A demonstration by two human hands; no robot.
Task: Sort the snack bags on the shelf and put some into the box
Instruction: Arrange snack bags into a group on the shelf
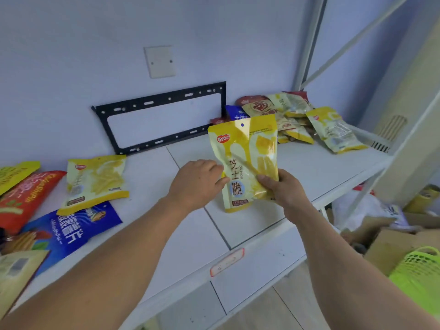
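A yellow cheese-snack bag point(245, 148) stands upright over the middle of the white shelf point(190, 234). My right hand point(283, 189) pinches its lower right side, thumb on the front. My left hand point(197, 182) touches the bag's left edge with its fingers curled at it. A pile of yellow, red and blue snack bags point(292, 115) lies at the shelf's far right. On the left lie another yellow bag point(95, 182), a blue bag point(71, 229) and a red bag point(23, 198). Cardboard boxes point(392, 244) sit on the floor at the lower right.
A black metal bracket point(164, 115) hangs on the wall behind the shelf, below a white wall plate point(160, 61). The shelf's upright posts point(309, 44) rise at the right. A green plastic basket point(419, 275) and a white plastic bag point(362, 210) sit by the boxes.
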